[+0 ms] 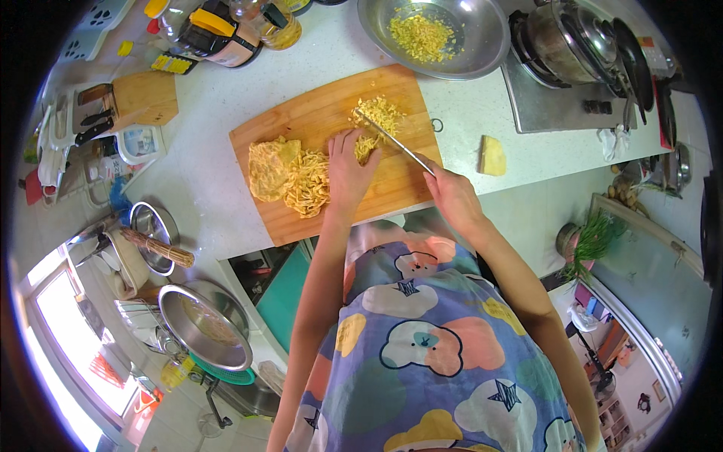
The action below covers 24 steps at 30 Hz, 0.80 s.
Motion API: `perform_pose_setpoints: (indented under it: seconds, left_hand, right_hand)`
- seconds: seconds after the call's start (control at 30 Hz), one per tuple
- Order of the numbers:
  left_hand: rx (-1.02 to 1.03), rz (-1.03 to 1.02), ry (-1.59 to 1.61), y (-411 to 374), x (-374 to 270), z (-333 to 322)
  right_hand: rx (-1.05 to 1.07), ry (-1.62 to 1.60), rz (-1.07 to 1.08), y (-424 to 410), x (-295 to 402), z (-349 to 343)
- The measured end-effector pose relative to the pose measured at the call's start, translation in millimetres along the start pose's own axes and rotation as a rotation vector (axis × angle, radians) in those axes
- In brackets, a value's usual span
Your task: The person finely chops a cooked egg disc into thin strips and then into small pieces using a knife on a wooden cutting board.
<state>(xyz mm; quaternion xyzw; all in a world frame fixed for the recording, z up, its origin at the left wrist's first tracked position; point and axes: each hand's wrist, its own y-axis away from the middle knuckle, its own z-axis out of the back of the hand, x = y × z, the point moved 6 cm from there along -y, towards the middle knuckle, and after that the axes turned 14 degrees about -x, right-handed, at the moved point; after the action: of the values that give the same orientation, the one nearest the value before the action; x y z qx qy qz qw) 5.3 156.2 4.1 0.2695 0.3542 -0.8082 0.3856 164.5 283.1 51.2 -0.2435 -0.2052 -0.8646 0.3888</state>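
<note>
On a wooden cutting board [294, 124] lie thin yellow pancakes [274, 169], probably egg, at the left. A heap of yellow shreds [309, 183] lies beside them, against my left hand [350, 166]. That hand rests on the board with its fingers over some of the shreds. My right hand [454, 198] grips a kitchen knife [395, 141], seen nearly edge-on. Its blade reaches up-left to a pile of finely chopped yellow bits [381, 116]; a few more shreds sit between blade and left hand. The knife's handle is mostly hidden in the fist.
A steel bowl [480, 39] with chopped yellow bits stands behind the board. To the right are a yellow chunk of food [493, 156] and a gas stove [519, 113] with a lidded pot [565, 51]. Bottles [226, 45] and a knife block [148, 97] stand at the left.
</note>
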Motion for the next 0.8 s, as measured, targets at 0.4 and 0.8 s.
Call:
perform_pose_setpoints:
  seconds: [0.4, 0.8]
  left_hand:
    - [-0.164, -0.007, -0.115, 20.9, 5.3, -2.6]
    - [-0.168, -0.003, -0.073, 25.5, 8.6, 5.3]
  right_hand:
    - [0.056, 0.332, 0.236, 1.2, 4.9, -33.2]
    - [0.140, 0.329, 0.205, 8.8, 12.6, -23.3]
